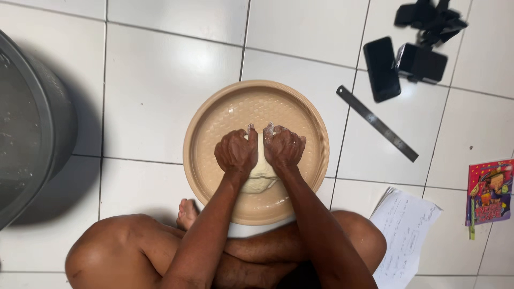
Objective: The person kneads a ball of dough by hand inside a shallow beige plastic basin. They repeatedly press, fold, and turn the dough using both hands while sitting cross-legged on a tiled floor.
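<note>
A person sits cross-legged on the floor (pixel 160 85) with a round tray (pixel 214 115) just beyond the knees. A lump of dough (pixel 261 174) lies in the tray, near its near side. The left hand (pixel 236 152) and right hand (pixel 283 147) press side by side on the dough. A large tub (pixel 32 123) stands at far left. Right of the tray lies a ruler (pixel 377 123); beyond it, a phone (pixel 382 68) and a camera mount (pixel 425 37). Near right lie a paper sheet (pixel 404 235) and a booklet (pixel 489 192).
</note>
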